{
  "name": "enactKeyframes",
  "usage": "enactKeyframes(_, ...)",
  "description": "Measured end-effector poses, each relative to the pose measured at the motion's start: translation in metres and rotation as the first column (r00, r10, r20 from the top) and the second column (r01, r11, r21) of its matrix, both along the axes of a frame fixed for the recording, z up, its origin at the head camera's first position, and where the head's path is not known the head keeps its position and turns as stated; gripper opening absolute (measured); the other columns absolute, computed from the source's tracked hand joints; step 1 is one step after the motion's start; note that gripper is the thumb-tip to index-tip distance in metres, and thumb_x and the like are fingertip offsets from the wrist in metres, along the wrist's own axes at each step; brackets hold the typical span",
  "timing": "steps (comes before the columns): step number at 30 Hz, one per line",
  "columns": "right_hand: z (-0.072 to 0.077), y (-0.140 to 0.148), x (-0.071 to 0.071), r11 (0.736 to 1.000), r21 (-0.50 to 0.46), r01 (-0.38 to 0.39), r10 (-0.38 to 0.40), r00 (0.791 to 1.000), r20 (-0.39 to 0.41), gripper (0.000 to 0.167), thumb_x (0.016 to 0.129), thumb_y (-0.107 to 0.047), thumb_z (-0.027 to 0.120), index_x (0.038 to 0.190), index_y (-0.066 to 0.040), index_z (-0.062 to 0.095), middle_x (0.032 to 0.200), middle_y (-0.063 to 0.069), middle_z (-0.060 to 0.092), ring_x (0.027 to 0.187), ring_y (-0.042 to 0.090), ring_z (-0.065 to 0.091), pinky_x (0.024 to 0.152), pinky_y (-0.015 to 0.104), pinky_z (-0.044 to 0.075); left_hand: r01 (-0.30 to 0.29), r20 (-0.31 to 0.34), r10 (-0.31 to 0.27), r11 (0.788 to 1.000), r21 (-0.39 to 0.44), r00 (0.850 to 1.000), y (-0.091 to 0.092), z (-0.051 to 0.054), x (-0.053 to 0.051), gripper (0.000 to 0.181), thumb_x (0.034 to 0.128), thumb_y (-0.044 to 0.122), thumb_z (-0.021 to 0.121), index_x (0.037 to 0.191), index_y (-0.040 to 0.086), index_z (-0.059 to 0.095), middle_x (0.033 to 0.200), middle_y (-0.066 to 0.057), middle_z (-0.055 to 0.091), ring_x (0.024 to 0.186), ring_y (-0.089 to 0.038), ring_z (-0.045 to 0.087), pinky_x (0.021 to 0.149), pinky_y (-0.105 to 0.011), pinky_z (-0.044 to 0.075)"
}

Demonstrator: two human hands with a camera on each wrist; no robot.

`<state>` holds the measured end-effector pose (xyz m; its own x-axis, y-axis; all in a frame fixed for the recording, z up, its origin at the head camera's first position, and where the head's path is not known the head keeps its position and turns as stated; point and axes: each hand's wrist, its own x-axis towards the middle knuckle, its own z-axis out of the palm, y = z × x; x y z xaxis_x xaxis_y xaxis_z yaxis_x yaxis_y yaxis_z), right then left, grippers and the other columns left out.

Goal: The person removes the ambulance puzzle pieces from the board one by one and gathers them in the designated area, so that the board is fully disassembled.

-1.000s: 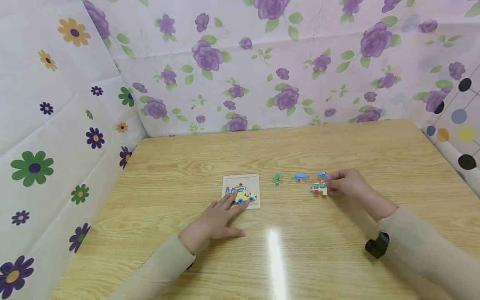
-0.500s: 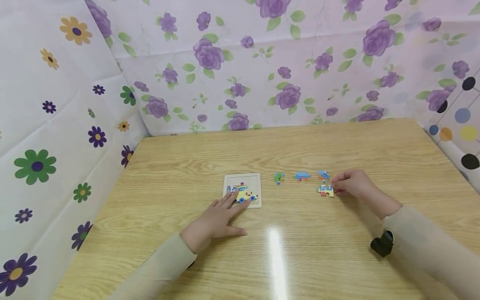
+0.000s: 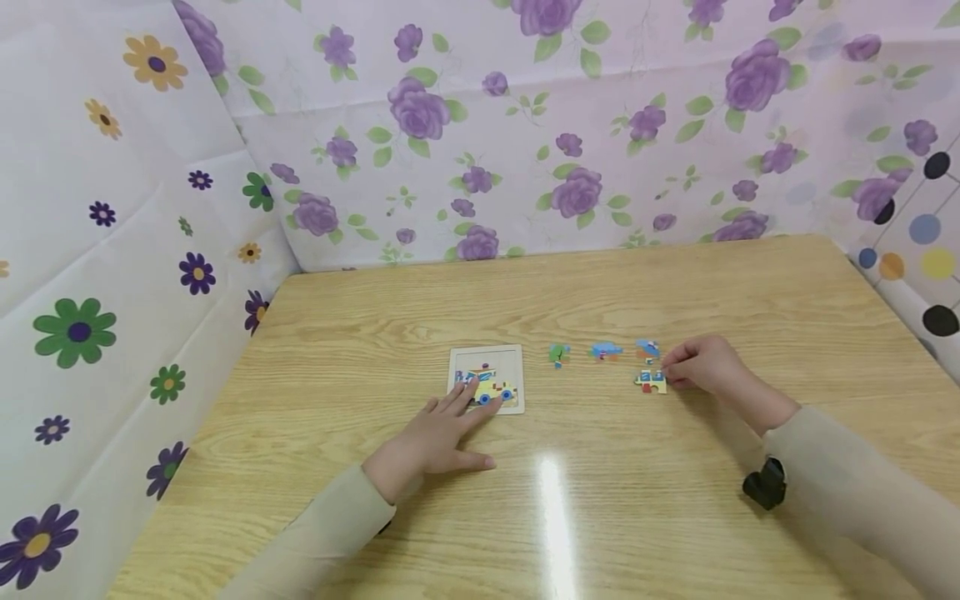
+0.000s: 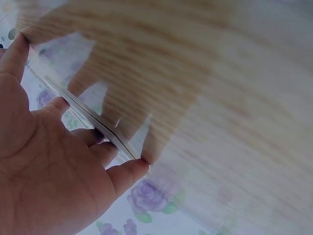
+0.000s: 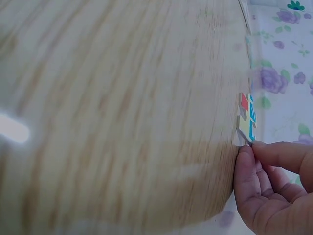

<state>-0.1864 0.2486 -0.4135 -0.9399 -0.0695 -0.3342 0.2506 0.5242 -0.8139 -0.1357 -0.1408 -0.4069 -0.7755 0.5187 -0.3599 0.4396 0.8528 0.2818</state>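
Right hand [image 3: 701, 367]: grip clamped on yellow piece [image 3: 649, 382] by right edge, just in front of row of three pieces [image 3: 604, 350] on counter [image 3: 637, 483]. Farther left, left hand [image 3: 431, 440], fingers spread apart, rests on framed puzzle [image 3: 508, 363].

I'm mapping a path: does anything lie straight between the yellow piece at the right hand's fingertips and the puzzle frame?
Nothing visible does between the yellow piece and the puzzle frame; the three loose pieces lie just beyond that line. At the frame itself, the left hand covers part of the near side.
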Motion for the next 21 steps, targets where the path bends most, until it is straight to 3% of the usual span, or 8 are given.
enactKeyframes(10, 0.0005, -0.0008, 0.0006, 0.997, 0.07, -0.039, 0.041, 0.999, -0.02, 0.013, 0.088, -0.001, 0.063, 0.097, 0.008, 0.064, 0.092, 0.012, 0.066, 0.075, 0.008, 0.063, 0.069, 0.027, 0.057, -0.009, 0.035, 0.009, 1.0, 0.01, 0.999, 0.0007, 0.0004, 0.0013, 0.081, 0.0869, 0.057, 0.058, 0.153, 0.033, 0.018, 0.161, -0.007, -0.006, 0.148, -0.029, 0.0, 0.116, -0.057, 0.009)
enactKeyframes(21, 0.0077, 0.0016, 0.0028, 0.99, 0.127, -0.055, 0.066, 0.995, -0.079, 0.011, 0.087, -0.003, 0.066, 0.093, 0.006, 0.069, 0.087, 0.01, 0.07, 0.074, 0.013, 0.064, 0.066, 0.028, 0.057, -0.032, 0.049, 0.031, 0.999, 0.01, 0.998, 0.0009, 0.002, 0.0011, 0.081, 0.087, 0.057, 0.058, 0.153, 0.034, 0.015, 0.159, -0.013, -0.011, 0.147, -0.029, -0.006, 0.117, -0.055, 0.006)
